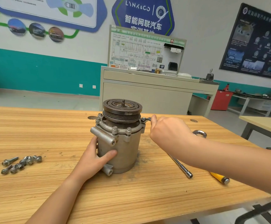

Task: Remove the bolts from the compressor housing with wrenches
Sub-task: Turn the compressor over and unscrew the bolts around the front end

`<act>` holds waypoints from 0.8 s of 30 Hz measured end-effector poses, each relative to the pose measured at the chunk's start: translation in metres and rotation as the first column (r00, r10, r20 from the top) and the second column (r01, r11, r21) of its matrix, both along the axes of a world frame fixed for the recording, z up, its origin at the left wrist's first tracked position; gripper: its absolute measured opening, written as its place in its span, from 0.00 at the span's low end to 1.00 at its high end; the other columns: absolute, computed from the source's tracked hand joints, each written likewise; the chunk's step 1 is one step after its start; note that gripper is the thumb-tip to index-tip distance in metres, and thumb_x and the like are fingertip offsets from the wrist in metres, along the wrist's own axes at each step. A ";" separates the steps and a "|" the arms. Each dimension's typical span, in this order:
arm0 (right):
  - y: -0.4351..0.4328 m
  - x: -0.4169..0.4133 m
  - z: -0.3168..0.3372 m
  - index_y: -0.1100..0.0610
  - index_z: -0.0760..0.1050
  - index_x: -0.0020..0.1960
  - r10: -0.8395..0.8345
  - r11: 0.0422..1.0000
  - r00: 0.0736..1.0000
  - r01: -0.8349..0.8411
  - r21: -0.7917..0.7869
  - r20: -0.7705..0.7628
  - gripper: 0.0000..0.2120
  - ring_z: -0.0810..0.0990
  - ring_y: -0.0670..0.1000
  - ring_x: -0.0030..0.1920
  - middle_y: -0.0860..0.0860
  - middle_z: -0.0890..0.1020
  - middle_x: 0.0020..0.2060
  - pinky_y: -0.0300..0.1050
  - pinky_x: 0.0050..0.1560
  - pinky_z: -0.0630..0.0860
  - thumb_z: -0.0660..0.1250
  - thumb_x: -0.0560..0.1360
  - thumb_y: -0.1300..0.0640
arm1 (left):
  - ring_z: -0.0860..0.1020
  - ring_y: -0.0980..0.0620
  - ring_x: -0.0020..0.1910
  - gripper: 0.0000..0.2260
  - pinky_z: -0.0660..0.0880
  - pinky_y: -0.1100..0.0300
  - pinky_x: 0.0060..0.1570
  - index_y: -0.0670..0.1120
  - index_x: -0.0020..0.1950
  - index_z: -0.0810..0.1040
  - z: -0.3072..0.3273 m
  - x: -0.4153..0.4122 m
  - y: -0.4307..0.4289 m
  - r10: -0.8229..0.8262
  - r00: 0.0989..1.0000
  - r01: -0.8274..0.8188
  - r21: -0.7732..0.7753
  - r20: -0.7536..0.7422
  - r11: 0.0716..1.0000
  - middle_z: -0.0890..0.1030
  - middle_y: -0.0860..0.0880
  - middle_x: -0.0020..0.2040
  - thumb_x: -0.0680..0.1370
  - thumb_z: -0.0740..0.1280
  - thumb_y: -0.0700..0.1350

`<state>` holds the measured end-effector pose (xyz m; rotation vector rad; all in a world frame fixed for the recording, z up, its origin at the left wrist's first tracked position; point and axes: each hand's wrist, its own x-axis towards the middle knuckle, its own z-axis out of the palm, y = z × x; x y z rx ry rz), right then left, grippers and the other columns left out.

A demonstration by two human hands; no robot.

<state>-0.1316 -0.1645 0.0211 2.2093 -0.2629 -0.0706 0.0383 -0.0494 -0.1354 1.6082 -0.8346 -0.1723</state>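
Our left hand (pixel 96 158) wraps its fingers round the dull grey, cylindrical compressor housing (pixel 125 152), while our right hand (pixel 168 131) fists a steel wrench (pixel 145 119), its head seemingly touching the housing's rim just past our fingertips.

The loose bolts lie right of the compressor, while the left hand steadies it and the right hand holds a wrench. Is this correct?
No. The head view shows the loose bolts left of the compressor; left hand, right hand and wrench are as stated.
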 end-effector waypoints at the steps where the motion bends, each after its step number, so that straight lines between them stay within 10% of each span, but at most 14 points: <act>1: -0.002 0.000 0.002 0.71 0.55 0.71 0.018 1.000 1.000 -0.018 -0.008 -0.005 0.25 0.75 0.57 0.41 0.61 0.72 0.57 0.44 0.24 0.62 0.55 0.75 0.73 | 0.71 0.77 0.51 0.24 0.69 0.78 0.43 0.65 0.59 0.64 0.000 0.000 0.000 0.000 1.000 0.000 0.000 -0.005 1.000 0.74 0.63 0.58 0.72 0.72 0.48; 5: -0.018 -0.002 0.009 0.65 0.61 0.69 -0.005 1.000 0.999 0.004 0.014 0.054 0.23 0.62 0.50 0.25 0.52 0.63 0.29 0.42 0.22 0.56 0.57 0.75 0.70 | 0.71 0.74 0.53 0.25 0.69 0.75 0.45 0.61 0.63 0.63 0.000 -0.001 0.001 0.001 1.000 -0.001 -0.002 -0.012 1.000 0.74 0.63 0.58 0.71 0.72 0.49; 10: -0.035 -0.002 0.001 0.63 0.49 0.73 0.029 0.994 0.993 -0.041 0.101 0.113 0.31 0.62 0.50 0.27 0.51 0.64 0.30 0.42 0.23 0.58 0.58 0.74 0.70 | 0.72 0.67 0.57 0.25 0.69 0.71 0.48 0.61 0.62 0.64 0.001 -0.002 0.001 -0.010 1.000 0.010 -0.017 -0.022 1.000 0.74 0.62 0.58 0.71 0.73 0.50; 19: -0.087 0.014 0.008 0.54 0.56 0.71 0.113 0.984 0.982 -0.132 0.119 0.152 0.26 0.69 0.49 0.29 0.49 0.72 0.34 0.40 0.24 0.60 0.55 0.76 0.67 | 0.72 0.74 0.53 0.23 0.70 0.76 0.44 0.67 0.57 0.64 0.001 -0.001 0.001 -0.020 1.000 0.020 -0.015 -0.005 1.000 0.75 0.62 0.57 0.71 0.73 0.49; 24: -0.108 0.048 -0.013 0.61 0.69 0.57 0.167 0.950 0.924 -0.244 0.194 0.343 0.13 0.78 0.55 0.41 0.54 0.79 0.42 0.47 0.41 0.75 0.56 0.75 0.70 | 0.71 0.77 0.52 0.23 0.69 0.80 0.43 0.66 0.57 0.64 0.000 0.000 0.000 -0.011 1.000 0.012 -0.010 0.015 1.000 0.75 0.62 0.58 0.72 0.72 0.47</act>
